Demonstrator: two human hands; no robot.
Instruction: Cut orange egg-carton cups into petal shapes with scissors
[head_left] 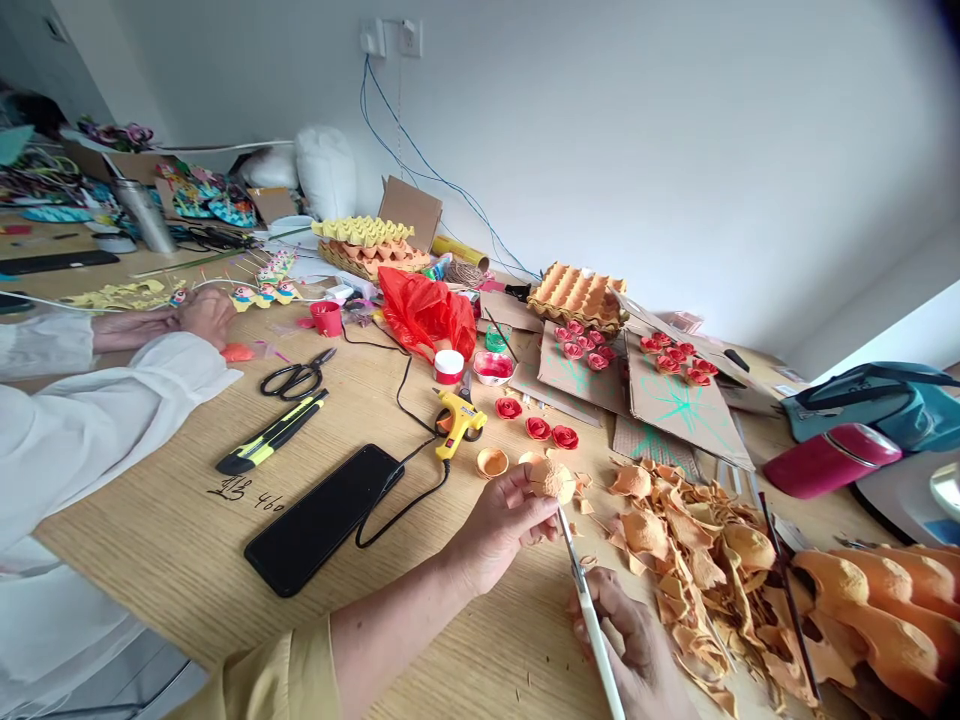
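A rounded orange cup (553,480) of what looks like moulded egg-tray pulp sits just right of the frame's centre, raised over the table (495,660) in the left hand (499,530), whose thumb and fingers pinch it from the left. The right hand (626,630), at the lower right of centre, is closed around a white-handled tool (598,640); the tool's metal tip reaches up to the cup's lower edge, though whether it touches or lies just in front cannot be told. The two hands are apart, joined only by this near-meeting of tip and cup. The cup should be very light, dry and rough, so hardly slippery, stiff enough to keep its dome under a gentle pinch but likely to dent if squeezed and to tear at a thin rim. The thicker, rounded crown seems the safest hold, with fingertips spread and clear of the metal. The torn orange scraps (697,580) at right suggest that the material splits with ragged edges. A smaller orange cup (493,462) stands just above the left hand, and red paper-like roses (538,428) lie beyond it, near the centre.
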